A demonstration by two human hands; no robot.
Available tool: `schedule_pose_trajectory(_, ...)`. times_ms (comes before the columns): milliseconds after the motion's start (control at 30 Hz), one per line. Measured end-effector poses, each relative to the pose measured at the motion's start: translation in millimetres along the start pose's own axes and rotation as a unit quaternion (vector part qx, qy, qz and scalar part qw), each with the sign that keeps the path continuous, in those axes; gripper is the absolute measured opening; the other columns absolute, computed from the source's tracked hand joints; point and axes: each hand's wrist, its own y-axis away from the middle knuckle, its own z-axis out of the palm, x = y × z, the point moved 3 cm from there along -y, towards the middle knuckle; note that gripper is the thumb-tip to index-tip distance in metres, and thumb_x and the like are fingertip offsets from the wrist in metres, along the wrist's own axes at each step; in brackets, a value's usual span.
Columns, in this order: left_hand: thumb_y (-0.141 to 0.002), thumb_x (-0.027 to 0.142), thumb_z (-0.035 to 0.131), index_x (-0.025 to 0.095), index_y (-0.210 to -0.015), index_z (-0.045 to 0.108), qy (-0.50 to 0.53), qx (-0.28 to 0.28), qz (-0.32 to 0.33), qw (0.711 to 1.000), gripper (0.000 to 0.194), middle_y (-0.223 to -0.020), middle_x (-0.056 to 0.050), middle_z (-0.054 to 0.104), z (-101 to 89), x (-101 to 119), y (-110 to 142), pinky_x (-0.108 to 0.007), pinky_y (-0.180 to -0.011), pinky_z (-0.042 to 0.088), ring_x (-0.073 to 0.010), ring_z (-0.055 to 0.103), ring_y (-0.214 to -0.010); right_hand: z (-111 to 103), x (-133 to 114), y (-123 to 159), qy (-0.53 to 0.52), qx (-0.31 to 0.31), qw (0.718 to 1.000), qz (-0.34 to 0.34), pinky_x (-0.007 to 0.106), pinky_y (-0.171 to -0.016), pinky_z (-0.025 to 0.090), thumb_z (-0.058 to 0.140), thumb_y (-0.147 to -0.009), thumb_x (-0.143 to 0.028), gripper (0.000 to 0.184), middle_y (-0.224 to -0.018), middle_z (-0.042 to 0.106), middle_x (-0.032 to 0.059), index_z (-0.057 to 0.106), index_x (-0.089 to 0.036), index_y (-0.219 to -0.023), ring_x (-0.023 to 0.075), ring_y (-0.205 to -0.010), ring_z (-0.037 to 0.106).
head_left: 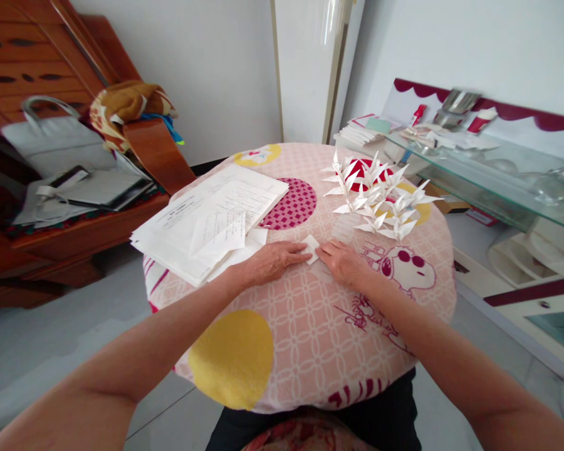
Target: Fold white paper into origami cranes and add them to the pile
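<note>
A small folded square of white paper (pixel 311 248) lies on the cloth-covered round table, turned so a corner points toward me. My left hand (pixel 276 260) has its closed fingers on the paper's left corner. From the other side, my right hand (pixel 342 260) pinches the right corner. Both hands rest low on the cloth. Beyond them, to the right, stand several folded white paper cranes (pixel 373 194) grouped close together. Left of my left hand lies a stack of printed paper sheets (pixel 207 219), with a smaller creased sheet on top.
The pink patterned tablecloth (pixel 301 326) covers the table. At the right, a glass shelf (pixel 493 175) holds cups, metal containers and papers. A wooden bench (pixel 75 232) on the left carries a grey bag (pixel 51 141), a laptop-like device and a brown cloth (pixel 126 109).
</note>
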Motion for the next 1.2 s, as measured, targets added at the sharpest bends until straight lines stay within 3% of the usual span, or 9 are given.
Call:
schedule_pose_trajectory(167,-0.089,0.002,0.048,0.031,-0.133,0.064,0.013,-0.023,0.021,0.999,0.055,-0.152,-0.009,0.05,-4.9,2,1,-0.045,-0.114,0.04,-0.0262,0.053,-0.135,3,1,0,-0.009,0.006,1.0,-0.002,0.038,-0.093,0.042,0.041,-0.098,-0.01,0.031,-0.107,0.063,0.016,0.065,-0.008,-0.117,0.0251,-0.099,0.053)
schedule_pose_trajectory(367,-0.093,0.005,0.048,0.031,-0.127,0.068,0.045,-0.011,0.034,0.998,0.047,-0.153,-0.008,0.049,-8.5,8,2,-0.048,-0.115,0.038,-0.0263,0.052,-0.136,1,-2,-3,-0.004,0.039,0.999,0.005,0.039,-0.092,0.041,0.04,-0.099,-0.013,0.039,-0.111,0.06,0.0144,0.057,-0.013,-0.134,0.026,-0.103,0.05)
schedule_pose_trajectory(533,-0.094,0.006,0.047,0.03,-0.128,0.067,0.063,0.014,0.044,0.997,0.046,-0.153,-0.008,0.048,-5.7,10,6,-0.052,-0.118,0.033,-0.0269,0.049,-0.139,-5,-6,-15,0.022,0.002,0.999,0.047,0.037,-0.088,0.04,0.04,-0.099,-0.013,0.031,-0.109,0.06,0.0141,0.063,-0.013,-0.119,0.0261,-0.1,0.052)
schedule_pose_trajectory(767,-0.091,0.003,0.046,0.029,-0.131,0.065,0.047,-0.018,0.044,0.998,0.051,-0.155,-0.008,0.046,-2.1,9,6,-0.054,-0.121,0.026,-0.0265,0.041,-0.145,2,-11,-40,0.05,-0.009,0.994,0.092,0.039,-0.089,0.042,0.041,-0.095,-0.009,0.029,-0.106,0.063,0.0181,0.068,-0.01,-0.105,0.0297,-0.102,0.054)
schedule_pose_trajectory(933,-0.09,0.007,0.051,0.029,-0.117,0.073,0.12,-0.018,0.049,0.991,0.041,-0.147,-0.007,0.055,-6.5,7,10,-0.055,-0.121,0.027,-0.0261,0.046,-0.142,0,7,-44,-0.06,0.028,0.989,0.129,0.036,-0.087,0.044,0.043,-0.091,-0.007,0.027,-0.101,0.068,0.0159,0.069,-0.011,-0.095,0.0255,-0.096,0.058)
schedule_pose_trajectory(1033,-0.091,0.015,0.055,0.023,-0.101,0.077,0.2,0.076,-0.016,0.977,0.025,-0.13,-0.009,0.068,-7.5,4,12,-0.046,-0.111,0.044,-0.0239,0.061,-0.126,-3,23,-35,-0.126,0.051,0.979,0.149,0.028,-0.077,0.045,0.039,-0.086,-0.002,0.033,-0.091,0.07,0.0087,0.069,-0.014,-0.091,0.019,-0.085,0.061)
schedule_pose_trajectory(1133,-0.09,0.023,0.057,0.019,-0.115,0.072,0.192,0.205,-0.156,0.947,0.029,-0.12,-0.009,0.073,-7.7,0,8,-0.037,-0.096,0.056,-0.0212,0.07,-0.106,0,31,-26,-0.183,0.121,0.962,0.161,0.028,-0.077,0.047,0.04,-0.086,-0.003,0.035,-0.089,0.072,0.0073,0.071,-0.016,-0.091,0.0188,-0.083,0.063)
schedule_pose_trajectory(1200,-0.089,0.024,0.059,0.018,-0.122,0.069,0.152,0.229,-0.23,0.934,0.035,-0.116,-0.009,0.074,-7.3,0,-1,-0.034,-0.091,0.058,-0.0202,0.072,-0.097,5,32,-24,-0.224,0.169,0.945,0.165,0.03,-0.081,0.048,0.043,-0.089,-0.006,0.032,-0.094,0.073,0.0094,0.074,-0.016,-0.094,0.0203,-0.088,0.065)
